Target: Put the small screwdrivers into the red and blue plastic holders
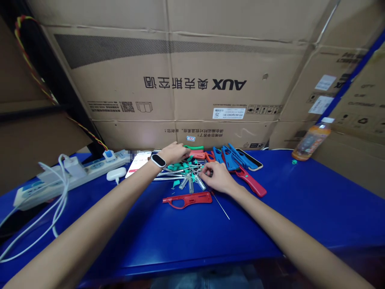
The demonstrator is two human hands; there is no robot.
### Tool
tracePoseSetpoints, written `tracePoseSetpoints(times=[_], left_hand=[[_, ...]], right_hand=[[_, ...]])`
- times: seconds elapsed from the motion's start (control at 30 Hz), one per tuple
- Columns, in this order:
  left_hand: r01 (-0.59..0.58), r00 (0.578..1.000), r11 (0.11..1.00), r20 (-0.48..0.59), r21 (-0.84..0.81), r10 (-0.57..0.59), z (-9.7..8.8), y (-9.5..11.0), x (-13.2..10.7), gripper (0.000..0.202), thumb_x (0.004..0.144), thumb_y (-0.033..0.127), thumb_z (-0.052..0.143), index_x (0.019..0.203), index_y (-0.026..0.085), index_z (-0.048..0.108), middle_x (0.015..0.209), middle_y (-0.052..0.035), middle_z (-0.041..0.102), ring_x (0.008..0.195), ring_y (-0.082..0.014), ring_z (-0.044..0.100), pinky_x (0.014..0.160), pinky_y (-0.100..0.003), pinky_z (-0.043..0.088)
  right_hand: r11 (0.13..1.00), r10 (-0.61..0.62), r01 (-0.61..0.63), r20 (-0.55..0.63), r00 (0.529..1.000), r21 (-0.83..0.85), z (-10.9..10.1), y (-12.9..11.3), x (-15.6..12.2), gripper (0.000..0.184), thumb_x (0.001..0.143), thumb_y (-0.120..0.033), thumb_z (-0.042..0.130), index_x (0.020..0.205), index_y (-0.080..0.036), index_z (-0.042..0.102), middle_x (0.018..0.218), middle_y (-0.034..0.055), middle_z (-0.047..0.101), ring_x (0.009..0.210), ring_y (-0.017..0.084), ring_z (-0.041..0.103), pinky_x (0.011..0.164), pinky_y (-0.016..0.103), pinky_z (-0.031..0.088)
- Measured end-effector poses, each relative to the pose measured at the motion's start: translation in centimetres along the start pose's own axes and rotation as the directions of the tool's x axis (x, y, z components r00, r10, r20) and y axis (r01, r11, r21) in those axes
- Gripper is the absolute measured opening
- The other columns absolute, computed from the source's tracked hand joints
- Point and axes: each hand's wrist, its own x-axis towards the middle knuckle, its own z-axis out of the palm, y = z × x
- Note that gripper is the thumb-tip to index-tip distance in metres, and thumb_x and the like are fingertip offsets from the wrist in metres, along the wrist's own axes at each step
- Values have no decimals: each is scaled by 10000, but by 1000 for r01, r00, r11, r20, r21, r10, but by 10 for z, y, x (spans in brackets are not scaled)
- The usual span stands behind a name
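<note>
My left hand [174, 153], with a white band on the wrist, reaches to the far side of a heap of small parts and closes its fingers over a green plastic shell [195, 148]. My right hand [217, 177] rests at the heap's near right side, fingertips pinched on a small clear tube [199, 181]. The heap holds several clear tubes, thin metal rods [168, 174] and green caps [177, 166]. A red lighter shell [188, 199] lies in front of it, and blue shells [233, 157] and another red shell [252, 184] lie to the right.
All lies on a blue table [186, 237] against stacked cardboard boxes [180, 80]. A white power strip [69, 174] with white cables sits at left, a phone [138, 163] beside it. An orange drink bottle [313, 138] stands at the right. A loose thin rod [221, 206] lies near my right wrist.
</note>
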Motion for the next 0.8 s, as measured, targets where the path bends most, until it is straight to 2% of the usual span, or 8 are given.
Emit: tracePoseSetpoints(times=[0.07,0.17,0.3,0.47,0.57,0.67,0.8], left_hand=[[6,1000,1000,-23,7,-6,1,-1,-4,244,916,197,474,1062,198,669,1009,-116,703,1009,-257,632,899,-374,422],[35,999,999,-1,-2,-35,2,-5,-6,258,846,195,565,1076,208,679,1093,-115,702,1019,-265,640,846,-345,447],[75,993,997,91,-22,-72,2,-9,2,275,777,154,595,997,237,736,986,-81,743,848,-250,687,716,-308,465],[67,988,998,137,-7,-66,1,-3,11,202,742,168,647,897,238,757,911,-75,741,807,-237,681,712,-294,461],[43,994,999,102,14,-44,3,1,10,131,775,191,652,868,236,732,917,-68,727,850,-220,664,731,-281,448],[18,999,999,32,34,-19,5,-1,4,142,802,187,649,925,224,709,931,-80,713,899,-228,644,765,-297,432],[-33,998,999,-60,40,35,4,-7,-9,136,880,279,620,969,232,713,946,-74,705,955,-227,616,825,-312,406]], right_hand=[[999,20,-19,-16,1000,41,1,2,2,174,804,-305,625,687,-180,650,630,-6,611,683,157,552,717,295,341],[994,42,-41,-14,999,99,3,5,4,174,805,-292,605,679,-179,646,614,-11,612,616,139,546,645,264,352],[992,47,-45,-16,999,119,4,6,5,161,802,-267,590,681,-176,644,614,-10,621,588,130,547,616,248,367],[988,63,-62,-2,998,143,4,6,4,177,804,-281,576,672,-176,633,622,-9,621,599,133,555,621,247,381],[987,64,-63,0,998,150,4,6,4,199,812,-300,568,669,-175,627,635,-7,623,605,135,559,620,248,380],[987,54,-52,-8,999,154,4,7,5,200,814,-305,564,680,-173,632,642,-4,627,616,138,564,627,249,386],[984,38,-33,-27,999,176,4,8,6,168,808,-286,564,712,-173,642,687,6,654,650,147,583,652,258,402]])
